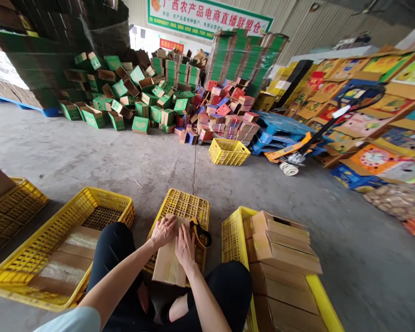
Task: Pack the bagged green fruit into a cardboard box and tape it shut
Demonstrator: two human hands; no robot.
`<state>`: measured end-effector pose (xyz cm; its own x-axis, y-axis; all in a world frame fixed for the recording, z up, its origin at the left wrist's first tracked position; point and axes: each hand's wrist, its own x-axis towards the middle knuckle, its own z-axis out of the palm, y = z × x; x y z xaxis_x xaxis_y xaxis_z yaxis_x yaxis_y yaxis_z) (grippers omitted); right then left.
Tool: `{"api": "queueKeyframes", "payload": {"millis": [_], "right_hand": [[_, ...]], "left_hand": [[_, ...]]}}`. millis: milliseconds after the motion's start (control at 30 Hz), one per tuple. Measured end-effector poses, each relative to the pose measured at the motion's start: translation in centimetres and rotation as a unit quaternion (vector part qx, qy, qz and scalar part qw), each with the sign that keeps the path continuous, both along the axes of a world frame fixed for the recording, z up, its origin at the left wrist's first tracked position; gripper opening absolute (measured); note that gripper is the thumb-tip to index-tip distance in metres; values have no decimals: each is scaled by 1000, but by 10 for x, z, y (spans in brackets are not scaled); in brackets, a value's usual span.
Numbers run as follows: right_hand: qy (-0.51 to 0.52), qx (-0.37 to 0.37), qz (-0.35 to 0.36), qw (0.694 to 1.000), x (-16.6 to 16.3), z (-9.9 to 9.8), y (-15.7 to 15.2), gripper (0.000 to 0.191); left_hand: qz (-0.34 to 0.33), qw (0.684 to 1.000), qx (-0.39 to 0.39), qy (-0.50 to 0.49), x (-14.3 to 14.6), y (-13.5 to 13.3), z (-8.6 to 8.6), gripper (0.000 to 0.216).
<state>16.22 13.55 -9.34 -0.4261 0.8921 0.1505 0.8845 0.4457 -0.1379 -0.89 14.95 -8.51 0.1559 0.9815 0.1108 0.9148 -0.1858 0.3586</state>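
A brown cardboard box lies on an upturned yellow plastic crate between my knees. My left hand rests on the box's far left part, its fingers laid over the top. Lower on the right side, my right hand lies flat along the same box with its fingers stretched out. Neither hand is wrapped round anything. Just right of my right hand, a black and orange tape dispenser sits on the crate.
At my left, a yellow crate holds taped boxes. Another crate on the right is filled with cardboard boxes. Farther off are a yellow crate, a pallet jack, blue pallets and heaped green boxes.
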Motion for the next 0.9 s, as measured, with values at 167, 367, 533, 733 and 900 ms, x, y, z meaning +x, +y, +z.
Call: {"api": "queueKeyframes", "payload": {"millis": [167,367,533,733,900], "right_hand": [[-42,-71,1,997,-11,14,32,66],[-57,-166,-26,984,-18,27,44,60],[-45,-178,-27,983,-19,31,45,62],[-39,-125,-45,990,-19,13,36,62],[-39,-100,-52,993,-11,5,17,60]], "left_hand": [[-6,1000,1,-3,1,5,-5,62],[-7,1000,-4,-6,3,7,-6,61],[-1,1000,-6,-7,-1,9,-1,57],[19,1000,-11,-2,1,0,-3,59],[35,999,-5,2,6,-1,-6,61]]}}
